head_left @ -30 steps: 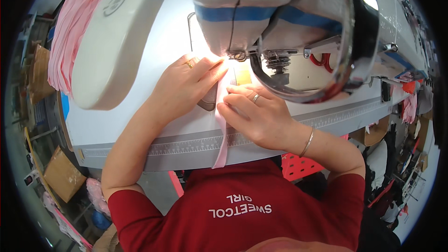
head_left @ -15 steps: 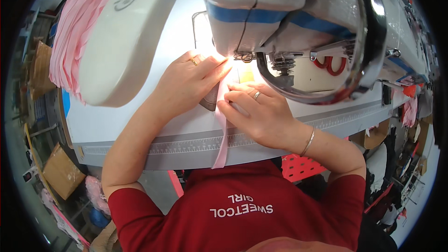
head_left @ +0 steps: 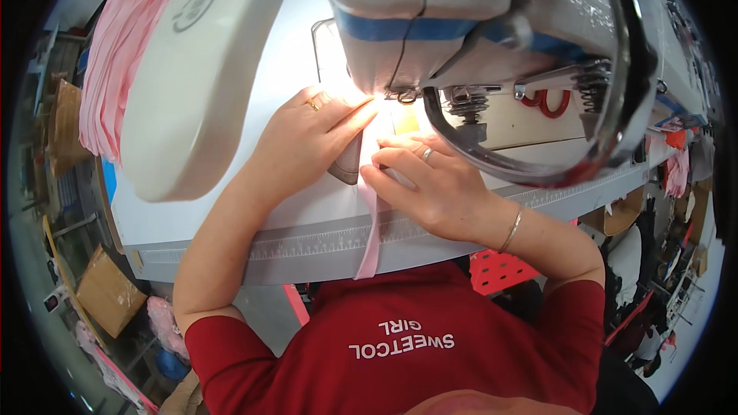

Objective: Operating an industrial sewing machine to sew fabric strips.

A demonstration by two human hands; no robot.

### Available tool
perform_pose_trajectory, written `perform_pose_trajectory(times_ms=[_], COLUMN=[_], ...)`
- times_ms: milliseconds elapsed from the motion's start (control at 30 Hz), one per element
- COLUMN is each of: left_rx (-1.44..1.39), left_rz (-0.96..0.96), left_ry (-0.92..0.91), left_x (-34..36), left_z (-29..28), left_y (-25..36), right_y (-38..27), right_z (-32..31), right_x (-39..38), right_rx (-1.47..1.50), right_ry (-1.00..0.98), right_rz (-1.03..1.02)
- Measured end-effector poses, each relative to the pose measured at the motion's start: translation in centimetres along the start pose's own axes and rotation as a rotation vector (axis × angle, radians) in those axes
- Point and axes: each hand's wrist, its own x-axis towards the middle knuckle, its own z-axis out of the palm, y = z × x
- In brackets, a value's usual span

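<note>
A narrow pink fabric strip runs from beneath the sewing machine head toward me, its loose end hanging over the table's front edge. My left hand is closed, thumb and fingers pinching the strip's upper part close to the brightly lit needle area; glare hides the needle. Nearer to me, my right hand has its fingers bent and closed on the strip's right side. Between the hands, a dark grey plate lies beside the strip.
A white oblong housing overhangs the left side, with pink fabric strips bunched behind it. A curved chrome bar arches over the right. Red-handled scissors lie behind it. A ruler scale follows the table's front edge.
The whole view has shifted slightly. Both hands keep nearly the same place on the strip, and the strip's hanging end sits a little further right.
</note>
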Motion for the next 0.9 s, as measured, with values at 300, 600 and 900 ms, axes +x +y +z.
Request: perform_pose_trajectory(times_ms=[300,600,900], left_rx=[0.040,0.095,0.067], left_rz=[0.003,0.034,0.023], left_ry=[0.045,0.012,0.053], left_x=[0.24,0.14,-0.04], left_z=[0.01,-0.27,0.47], left_y=[0.50,0.63,-0.26], right_y=[0.15,0.13,0.31], right_z=[0.18,0.33,0.03], right_x=[-0.26,-0.17,0.07], right_rx=[0.007,0.016,0.007], right_ry=[-0.020,-0.019,-0.016], right_rz=[0.021,0.024,0.035])
